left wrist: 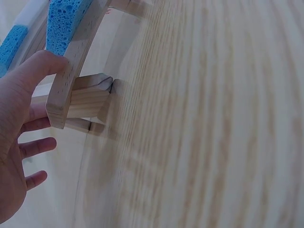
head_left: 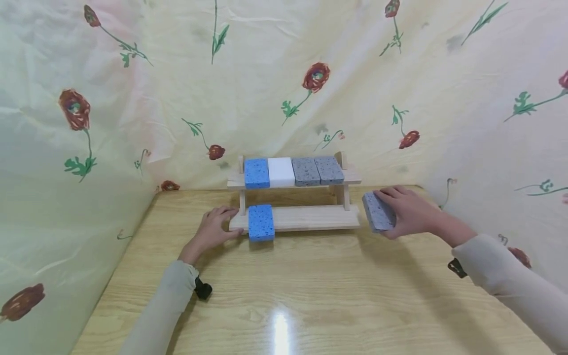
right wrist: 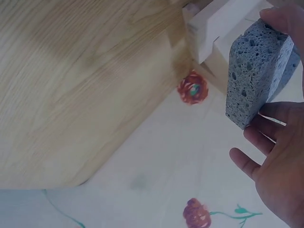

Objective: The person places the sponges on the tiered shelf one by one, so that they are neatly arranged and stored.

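Note:
A small two-tier wooden rack (head_left: pixel 310 218) stands at the back of the table. My left hand (head_left: pixel 216 228) grips the left end of its lower shelf, thumb in front and fingers behind. Beside that thumb a blue sponge (head_left: pixel 261 223) lies on the lower shelf. To the right of the rack, my right hand (head_left: pixel 410 212) pinches a grey speckled sponge (head_left: pixel 378 213) between thumb and fingers, held in the air and tilted. On the upper shelf, from left to right, sit a blue sponge (head_left: pixel 257 173), a white sponge (head_left: pixel 281 171) and two grey sponges (head_left: pixel 306 171).
A wood-grain table (head_left: pixel 284 281) lies under the rack. Right behind the rack and along both sides hangs a pale curtain (head_left: pixel 262 98) with red flowers. Black wrist cameras hang below both sleeves.

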Action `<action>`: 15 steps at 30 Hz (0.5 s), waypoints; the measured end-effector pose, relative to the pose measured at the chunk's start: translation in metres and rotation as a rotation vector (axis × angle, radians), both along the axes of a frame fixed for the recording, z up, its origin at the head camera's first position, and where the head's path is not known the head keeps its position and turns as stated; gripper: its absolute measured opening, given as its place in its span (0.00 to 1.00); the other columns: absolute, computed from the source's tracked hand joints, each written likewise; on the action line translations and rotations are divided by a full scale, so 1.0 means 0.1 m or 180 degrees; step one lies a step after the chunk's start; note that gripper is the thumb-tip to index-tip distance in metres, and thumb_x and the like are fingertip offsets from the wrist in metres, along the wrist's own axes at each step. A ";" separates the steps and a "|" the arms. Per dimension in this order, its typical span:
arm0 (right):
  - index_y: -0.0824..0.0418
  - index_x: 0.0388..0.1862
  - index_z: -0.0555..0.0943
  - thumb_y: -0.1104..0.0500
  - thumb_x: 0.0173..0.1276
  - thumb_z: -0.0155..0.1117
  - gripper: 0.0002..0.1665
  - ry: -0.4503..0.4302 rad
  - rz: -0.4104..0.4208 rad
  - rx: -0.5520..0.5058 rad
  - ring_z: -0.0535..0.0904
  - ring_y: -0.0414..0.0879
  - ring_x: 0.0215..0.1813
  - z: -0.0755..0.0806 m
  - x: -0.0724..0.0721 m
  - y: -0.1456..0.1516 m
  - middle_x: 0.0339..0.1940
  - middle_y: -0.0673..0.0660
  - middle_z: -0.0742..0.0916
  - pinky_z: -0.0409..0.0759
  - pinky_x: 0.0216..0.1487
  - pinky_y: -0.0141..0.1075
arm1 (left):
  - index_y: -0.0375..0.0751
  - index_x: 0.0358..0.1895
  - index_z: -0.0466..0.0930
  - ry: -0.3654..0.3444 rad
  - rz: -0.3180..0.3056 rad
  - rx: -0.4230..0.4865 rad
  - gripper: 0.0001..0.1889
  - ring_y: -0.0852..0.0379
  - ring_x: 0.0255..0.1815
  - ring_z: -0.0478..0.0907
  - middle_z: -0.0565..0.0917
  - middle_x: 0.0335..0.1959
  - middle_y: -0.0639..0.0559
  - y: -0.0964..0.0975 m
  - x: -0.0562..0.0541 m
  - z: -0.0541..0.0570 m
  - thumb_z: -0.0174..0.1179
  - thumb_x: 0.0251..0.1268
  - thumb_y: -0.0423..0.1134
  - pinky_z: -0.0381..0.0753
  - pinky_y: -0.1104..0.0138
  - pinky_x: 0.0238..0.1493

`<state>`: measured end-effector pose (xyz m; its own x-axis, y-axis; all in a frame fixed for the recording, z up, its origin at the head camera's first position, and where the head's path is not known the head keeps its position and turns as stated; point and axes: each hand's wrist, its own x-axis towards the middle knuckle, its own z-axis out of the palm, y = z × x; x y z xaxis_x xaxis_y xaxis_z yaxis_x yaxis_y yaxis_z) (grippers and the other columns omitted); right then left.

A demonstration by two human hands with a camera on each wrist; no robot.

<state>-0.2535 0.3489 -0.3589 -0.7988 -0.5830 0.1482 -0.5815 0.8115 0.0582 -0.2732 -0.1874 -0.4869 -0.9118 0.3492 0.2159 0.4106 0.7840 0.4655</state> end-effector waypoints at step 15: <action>0.70 0.75 0.67 0.38 0.43 0.80 0.65 0.0028 0.0219 -0.0084 0.72 0.60 0.64 -0.04 -0.08 -0.46 0.67 0.66 0.78 0.74 0.61 0.57 | 0.44 0.73 0.73 -0.0016 -0.0001 -0.0008 0.38 0.42 0.71 0.68 0.75 0.68 0.47 0.00 -0.01 0.01 0.68 0.63 0.58 0.60 0.39 0.71</action>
<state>-0.2610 0.3029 -0.3628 -0.7556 -0.6322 0.1712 -0.6354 0.7710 0.0427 -0.2744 -0.1877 -0.4864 -0.9128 0.3500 0.2106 0.4085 0.7851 0.4656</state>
